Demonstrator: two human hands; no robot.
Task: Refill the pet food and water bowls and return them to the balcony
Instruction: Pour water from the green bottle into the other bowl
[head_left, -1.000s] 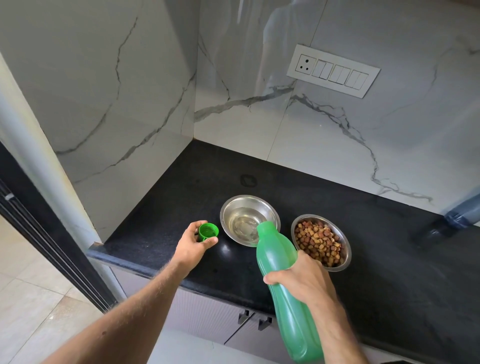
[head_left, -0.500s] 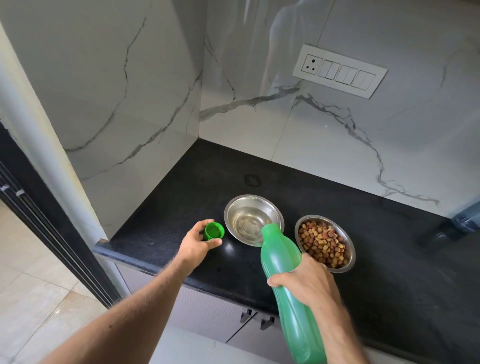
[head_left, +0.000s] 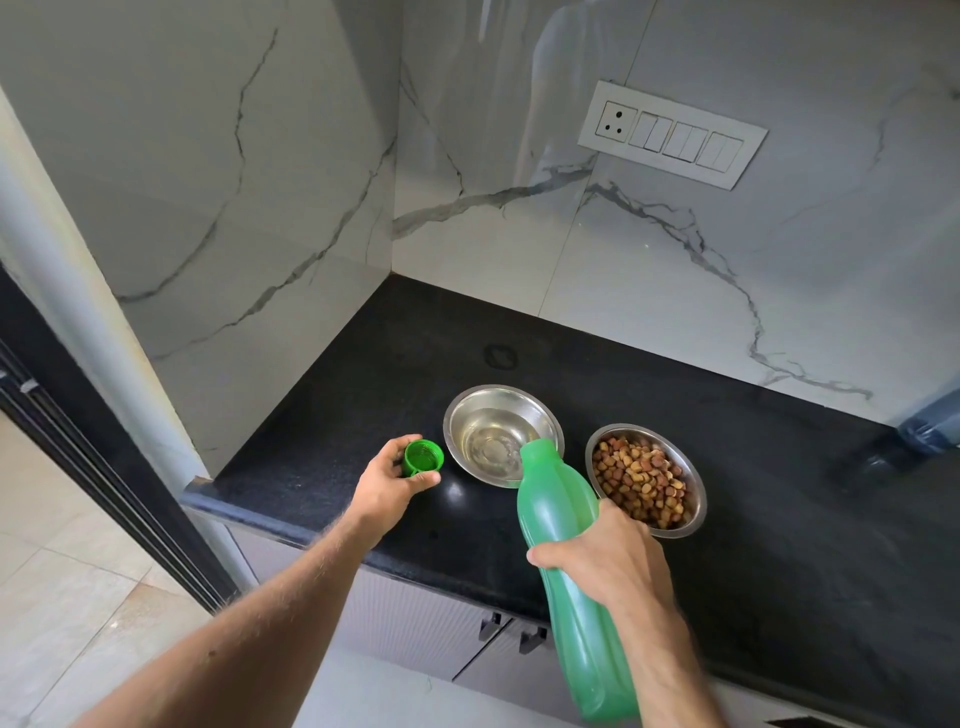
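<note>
On the surface (head_left: 322, 431), right hand (head_left: 608, 561) wraps the bottle (head_left: 561, 519) mid-body (smooth, likely slippery); left hand (head_left: 387, 486) pinches the cap (head_left: 422, 457).

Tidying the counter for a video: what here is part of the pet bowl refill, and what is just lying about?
In use: green bottle in right hand, green cap in left hand, water bowl, kibble bowl.
Lying about: blue-grey object at counter's right edge.

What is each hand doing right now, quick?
Left hand: closed around the green bottle cap, by the counter's edge.
Right hand: closed around the tilted green water bottle, mouth over the steel water bowl.
</note>
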